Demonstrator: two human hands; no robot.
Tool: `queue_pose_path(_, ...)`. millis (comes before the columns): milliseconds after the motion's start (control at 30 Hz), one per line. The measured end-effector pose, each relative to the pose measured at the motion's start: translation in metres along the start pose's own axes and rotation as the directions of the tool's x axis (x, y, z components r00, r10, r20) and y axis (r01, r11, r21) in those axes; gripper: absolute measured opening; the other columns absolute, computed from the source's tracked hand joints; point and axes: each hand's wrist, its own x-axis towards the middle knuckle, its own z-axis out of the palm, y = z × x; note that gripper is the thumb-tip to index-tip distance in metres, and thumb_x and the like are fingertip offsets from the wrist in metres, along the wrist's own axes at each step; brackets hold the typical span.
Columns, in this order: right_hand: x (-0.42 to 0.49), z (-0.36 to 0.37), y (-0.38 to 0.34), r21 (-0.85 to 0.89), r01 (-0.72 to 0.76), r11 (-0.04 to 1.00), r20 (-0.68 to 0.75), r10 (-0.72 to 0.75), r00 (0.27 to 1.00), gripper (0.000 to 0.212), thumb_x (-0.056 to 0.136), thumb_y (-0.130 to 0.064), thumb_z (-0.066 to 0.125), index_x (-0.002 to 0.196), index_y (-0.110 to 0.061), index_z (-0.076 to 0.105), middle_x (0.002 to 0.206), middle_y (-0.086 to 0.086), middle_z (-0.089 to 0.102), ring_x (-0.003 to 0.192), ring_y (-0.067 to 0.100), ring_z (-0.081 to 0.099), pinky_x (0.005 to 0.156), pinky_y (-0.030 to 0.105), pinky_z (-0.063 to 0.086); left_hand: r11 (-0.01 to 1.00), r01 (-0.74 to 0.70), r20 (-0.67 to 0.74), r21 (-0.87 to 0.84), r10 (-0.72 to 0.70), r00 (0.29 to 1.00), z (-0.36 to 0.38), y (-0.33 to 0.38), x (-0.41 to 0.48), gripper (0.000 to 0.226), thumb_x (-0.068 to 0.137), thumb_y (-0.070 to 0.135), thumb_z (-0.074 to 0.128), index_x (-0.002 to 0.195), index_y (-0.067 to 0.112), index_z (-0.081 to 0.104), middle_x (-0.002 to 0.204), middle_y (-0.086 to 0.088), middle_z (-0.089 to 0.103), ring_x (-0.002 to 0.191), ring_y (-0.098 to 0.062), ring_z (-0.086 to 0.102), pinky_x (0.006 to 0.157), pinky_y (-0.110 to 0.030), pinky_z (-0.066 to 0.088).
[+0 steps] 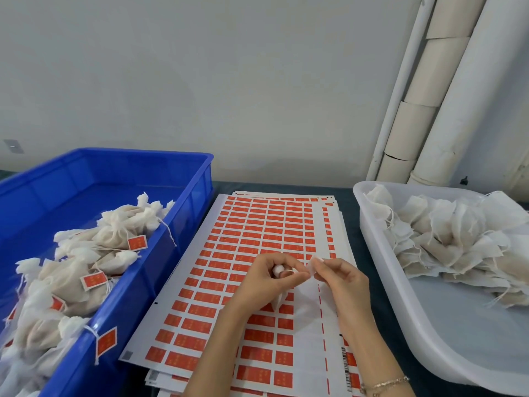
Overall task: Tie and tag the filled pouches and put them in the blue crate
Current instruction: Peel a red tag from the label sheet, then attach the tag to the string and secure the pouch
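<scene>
The table [272, 187] runs dark under everything. Its far edge meets the wall well beyond the grip. Left of the grip sits the crate [128, 296], whose near long wall lies just beside the left forearm. Right of the grip sits a white tub [375, 247], its rim near the right wrist. Directly beneath the grip lies a stack of label sheets [252, 224]. It fills the lane between crate and tub, and narrow strips of table show at either side. Open room lies ahead of the grip over the sheets, and above it. Tagged pouches [114, 239] are heaped in the crate's near half, and one tag [106, 342] hangs over its rim. Untied pouches [458, 239] are piled in the tub's far half. The left hand [269, 279] has its fingers curled round the gathered neck of a pouch [277, 271], raised over the sheets with its body hanging below the palm. The right hand [340, 279] is just beside the left, its thumb and forefinger pressed together on the string [293, 270] running from that neck. The other fingers are loosely bent. A bracelet [383, 383] circles the right wrist.
</scene>
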Motion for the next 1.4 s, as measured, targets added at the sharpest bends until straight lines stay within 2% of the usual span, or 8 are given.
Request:
queue_pose_path(200,-0.003,0.003,-0.001,-0.029,0.012,0.999,0.023,-0.012,1.000,0.011,0.078,-0.030,0.075,0.085,-0.022,0.071,0.086,-0.017,0.071,0.080,0.011,0.068,0.058,0.013,0.044,1.000,-0.018,-0.045,0.003,0.018,0.999,0.001,-0.001,0.001,0.010,0.083,0.020,0.074,0.081,0.030,0.073,0.080,0.011,0.071,0.080,-0.010,0.067,0.068,-0.013,0.052)
queue_pose_path(400,-0.002,0.004,-0.001,-0.036,0.010,0.999,0.032,-0.009,0.999,0.012,0.078,-0.029,0.075,0.087,-0.022,0.071,0.089,-0.014,0.071,0.082,0.012,0.067,0.062,0.016,0.045,1.000,-0.003,-0.079,0.027,0.006,0.997,0.003,-0.004,0.003,0.006,0.084,0.023,0.073,0.081,0.028,0.071,0.079,0.013,0.070,0.080,-0.009,0.067,0.067,-0.012,0.051)
queue_pose_path(567,-0.003,0.004,-0.001,-0.034,-0.005,0.999,0.025,0.006,1.000,0.011,0.078,-0.029,0.076,0.086,-0.023,0.070,0.087,-0.017,0.070,0.079,0.009,0.067,0.058,0.012,0.043,1.000,-0.005,-0.106,0.025,0.007,0.994,0.002,-0.006,0.004,0.009,0.084,0.022,0.073,0.081,0.029,0.070,0.079,0.016,0.069,0.081,-0.004,0.066,0.067,-0.011,0.050)
queue_pose_path(833,-0.005,0.003,-0.004,-0.017,-0.033,0.999,0.052,0.033,0.998,0.012,0.075,-0.030,0.078,0.085,-0.026,0.072,0.083,-0.017,0.071,0.080,0.014,0.068,0.064,0.021,0.048,0.998,0.011,-0.131,0.063,-0.003,0.991,0.002,-0.006,0.004,0.016,0.085,0.024,0.072,0.075,0.036,0.071,0.075,0.018,0.070,0.077,-0.001,0.066,0.062,-0.008,0.048)
queue_pose_path(1000,-0.005,0.003,-0.006,0.004,-0.085,0.996,0.091,0.084,0.992,0.020,0.075,-0.031,0.077,0.092,-0.024,0.072,0.092,-0.005,0.073,0.084,0.020,0.068,0.072,0.029,0.055,0.996,0.005,-0.160,0.084,0.009,0.987,0.003,-0.006,0.004,0.019,0.085,0.023,0.072,0.071,0.037,0.070,0.073,0.019,0.070,0.074,0.000,0.066,0.061,-0.006,0.047)
queue_pose_path(1133,-0.005,0.003,-0.009,0.080,-0.118,0.990,0.127,0.107,0.986,0.029,0.073,-0.028,0.078,0.101,-0.023,0.069,0.097,-0.007,0.073,0.088,0.020,0.069,0.074,0.029,0.057,0.996,0.012,-0.169,0.089,0.004,0.986,0.004,-0.005,0.003,0.018,0.085,0.023,0.072,0.072,0.036,0.070,0.072,0.020,0.069,0.075,0.000,0.065,0.060,-0.007,0.047)
queue_pose_path(1300,-0.005,0.003,-0.011,0.173,-0.184,0.967,0.208,0.147,0.967,0.054,0.058,-0.038,0.079,0.108,-0.026,0.063,0.097,-0.009,0.073,0.092,0.019,0.069,0.071,0.026,0.057,0.996,0.005,-0.177,0.085,0.010,0.984,0.005,-0.004,0.003,0.017,0.085,0.023,0.072,0.073,0.035,0.070,0.073,0.019,0.069,0.077,-0.001,0.066,0.061,-0.007,0.048)
queue_pose_path(1400,-0.002,0.001,-0.012,0.243,-0.235,0.941,0.272,0.167,0.948,0.056,0.058,-0.034,0.081,0.110,-0.027,0.061,0.098,-0.009,0.073,0.093,0.016,0.070,0.070,0.025,0.056,0.997,-0.002,-0.166,0.071,0.014,0.986,0.005,-0.002,0.003,0.017,0.085,0.023,0.071,0.073,0.034,0.070,0.072,0.018,0.069,0.075,-0.001,0.066,0.060,-0.007,0.047)
